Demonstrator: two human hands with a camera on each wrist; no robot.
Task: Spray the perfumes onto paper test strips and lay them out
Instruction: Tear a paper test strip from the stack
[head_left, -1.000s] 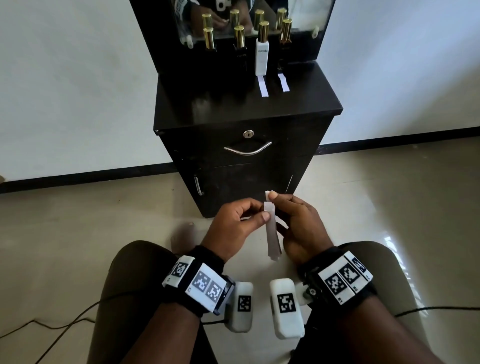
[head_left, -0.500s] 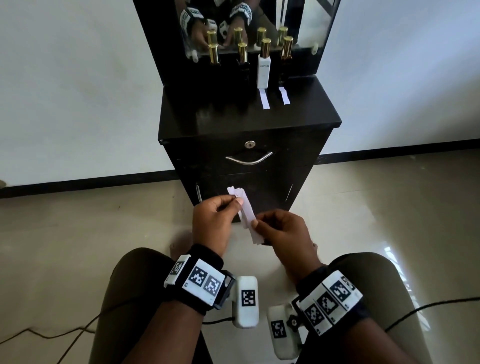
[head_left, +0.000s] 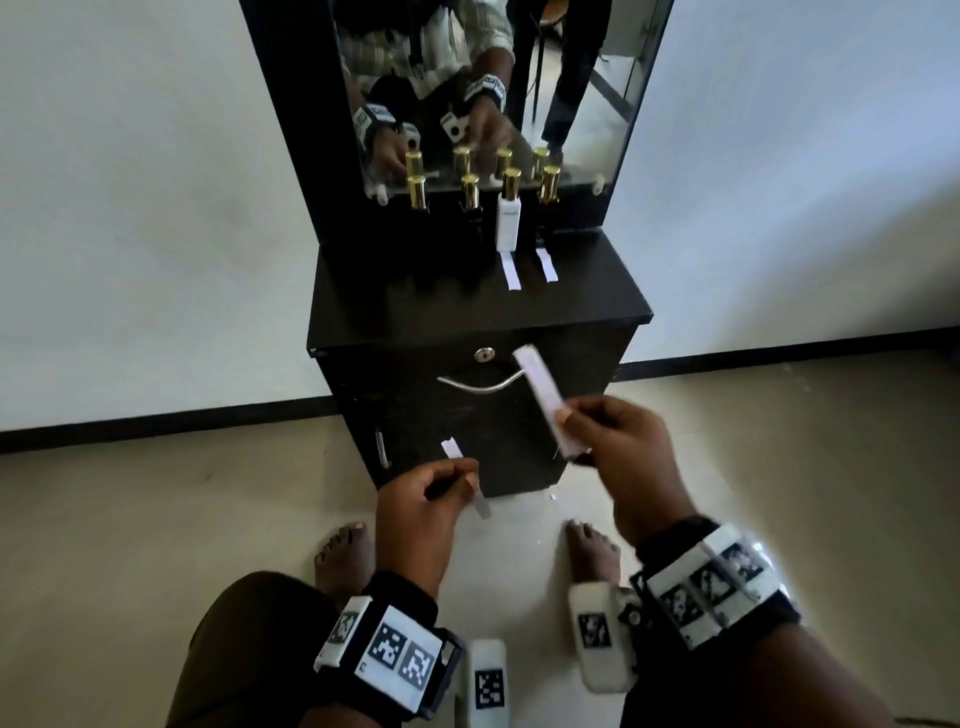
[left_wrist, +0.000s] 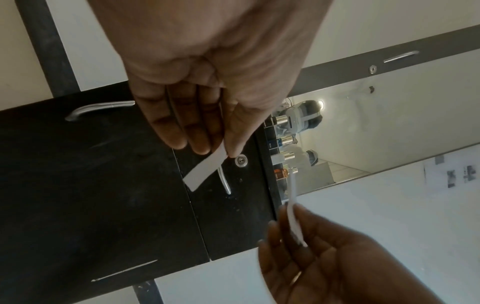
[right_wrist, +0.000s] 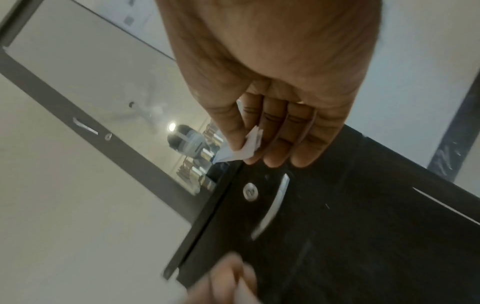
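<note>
**Test strips split between both hands, in front of cabinet**

Test strips: one single strip (head_left: 464, 475) pinched betw. thumb + fingertips of left hand (head_left: 418, 501), its ends sticking out above and below the fingers. In left wrist view the strip pokes out past the fingertips (left_wrist: 197, 144), slanting down-left, w/ the drawer lock just beside it.

Right hand (head_left: 618, 447) pinches a small bundle of strips (head_left: 545, 402) at the lower end; bundle tilts up-left, upper end crossing the drawer handle (head_left: 480, 383) in head view. Right wrist view: thumb presses the paper against the curled fingers (right_wrist: 275, 144). Exact count in the bundle – can't tell.

Hands apart, left lower, right higher, both held in the air in front of the black cabinet (head_left: 467, 415).

On cabinet top (head_left: 415, 296): 4 gold-capped perfume bottles in a row against the mirror (head_left: 571, 78). White bottle (head_left: 507, 218) is 3rd from left; dark bottle (head_left: 548, 208) at far right. 2 laid strips flat on top – one (head_left: 511, 270) in front of the white bottle, one (head_left: 546, 264) in front of the far-right bottle. Two left bottles (head_left: 418, 195) have bare top in front.
</note>
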